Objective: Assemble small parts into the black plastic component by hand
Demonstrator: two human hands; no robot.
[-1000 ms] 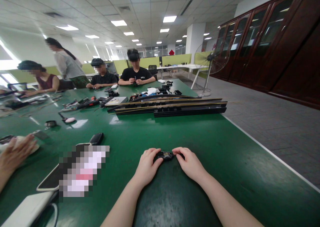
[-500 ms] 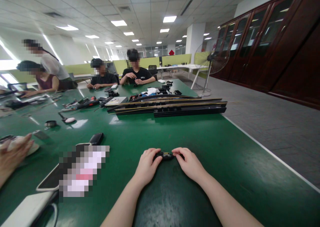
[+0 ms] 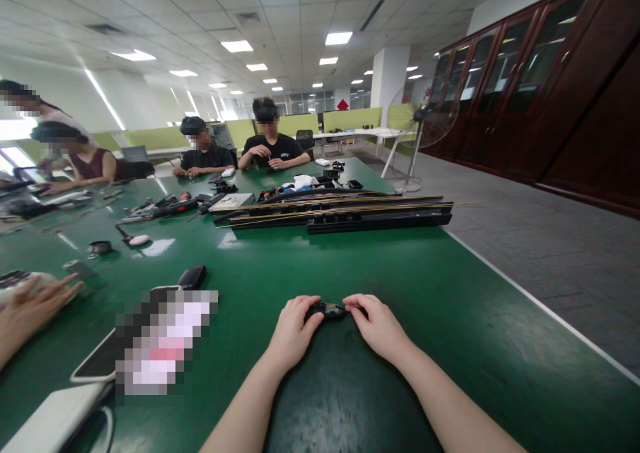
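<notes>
Across the green desk, long black strips lie well beyond a small dark object. Its left end is pinched between thumb and fingers of the left hand. The right hand has its fingertips drawn together at the object's right end; whether they grip it, I cannot tell.

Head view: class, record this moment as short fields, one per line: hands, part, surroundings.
Left hand: holds the left end of a dark part
Right hand: fingertips at the part's right end; pinch too small to tell
Table: green
Beyond hands: black rails, thin yellowish rods lying along them
Far left: another person's hand
Right background: standing fan, dark wooden cabinets
</notes>
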